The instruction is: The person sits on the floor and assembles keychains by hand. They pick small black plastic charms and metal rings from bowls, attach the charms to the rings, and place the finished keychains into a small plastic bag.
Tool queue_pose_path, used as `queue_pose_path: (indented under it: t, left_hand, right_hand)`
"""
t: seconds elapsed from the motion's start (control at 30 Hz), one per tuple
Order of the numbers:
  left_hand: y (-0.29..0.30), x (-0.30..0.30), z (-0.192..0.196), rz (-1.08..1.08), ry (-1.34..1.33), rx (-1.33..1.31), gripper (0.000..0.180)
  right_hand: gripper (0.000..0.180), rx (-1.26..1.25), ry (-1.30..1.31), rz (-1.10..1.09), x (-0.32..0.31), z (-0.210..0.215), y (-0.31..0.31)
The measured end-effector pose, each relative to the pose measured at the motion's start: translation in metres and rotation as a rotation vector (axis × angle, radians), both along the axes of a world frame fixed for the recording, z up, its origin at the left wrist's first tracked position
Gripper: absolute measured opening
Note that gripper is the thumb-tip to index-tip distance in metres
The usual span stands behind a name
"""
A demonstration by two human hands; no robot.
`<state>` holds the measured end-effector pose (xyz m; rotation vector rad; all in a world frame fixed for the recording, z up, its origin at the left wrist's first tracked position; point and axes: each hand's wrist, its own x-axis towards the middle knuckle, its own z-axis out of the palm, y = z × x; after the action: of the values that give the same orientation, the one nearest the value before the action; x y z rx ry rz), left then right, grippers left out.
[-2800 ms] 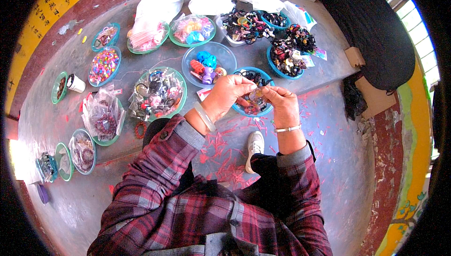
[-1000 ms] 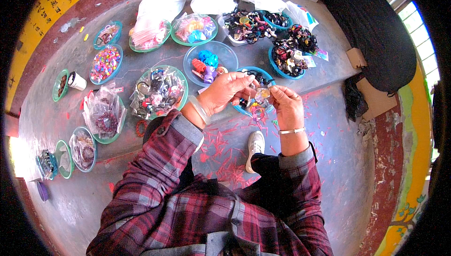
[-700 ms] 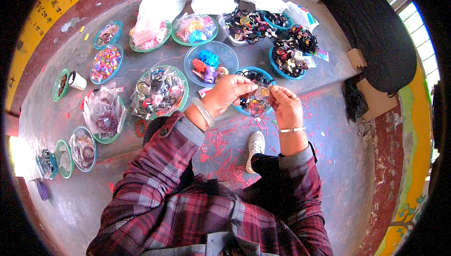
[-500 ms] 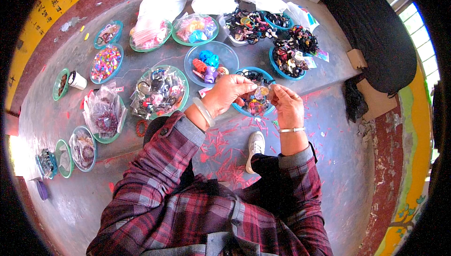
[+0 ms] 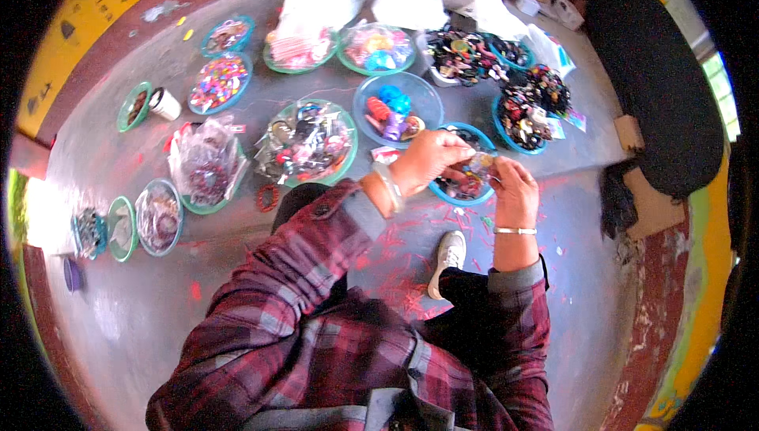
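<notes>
While the left hand (image 5: 427,164) and right hand (image 5: 516,190) hover over a blue bowl (image 5: 466,201), both pinch a small clear piece (image 5: 480,164).
It sits just past two o'clock from centre; a clear bowl (image 5: 425,99) stands at the blue bowl's ten o'clock.

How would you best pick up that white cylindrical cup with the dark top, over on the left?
I'd grip the white, dark-topped cylindrical cup by its upper side wall, probably coming from the person's side. It appears upright, and its rounded wall faces that way unblocked, while a round green plastic bowl and a round blue plastic bowl of colourful pieces flank it left and right.
</notes>
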<state>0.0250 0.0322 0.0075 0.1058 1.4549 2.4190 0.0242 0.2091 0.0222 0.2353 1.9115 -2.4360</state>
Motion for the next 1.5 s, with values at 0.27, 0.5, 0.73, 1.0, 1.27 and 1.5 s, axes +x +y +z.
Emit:
queue_pose_path:
  t: [0.27,0.5,0.73,1.0,1.27,1.5]
  left_hand:
    - [-0.037,0.004,0.008,0.283,0.049,-0.095,0.021]
    - [-0.152,0.053,0.03,0.715,0.126,-0.059,0.026]
    - [-0.251,0.12,-0.053,1.039,-0.103,-0.022,0.023]
    - [-0.248,0.076,-0.128,0.952,-0.146,-0.067,0.015]
    - [-0.234,0.026,-0.139,0.862,-0.248,-0.449,0.011]
    - [-0.234,0.021,-0.14,0.929,-0.254,-0.628,0.015]
  right_hand:
    - [0.014,-0.083,-0.017,-0.057,0.007,0.005,0.002]
    - [0.012,-0.065,-0.042,0.063,0.022,0.008,-0.006]
    - [0.01,-0.054,-0.066,0.161,0.029,0.007,-0.014]
    - [0.012,0.003,-0.125,0.196,0.02,-0.01,-0.027]
    - [0.01,0.089,-0.172,0.214,0.015,-0.017,-0.034]
    - [0.01,0.088,-0.173,0.239,0.014,-0.018,-0.031]
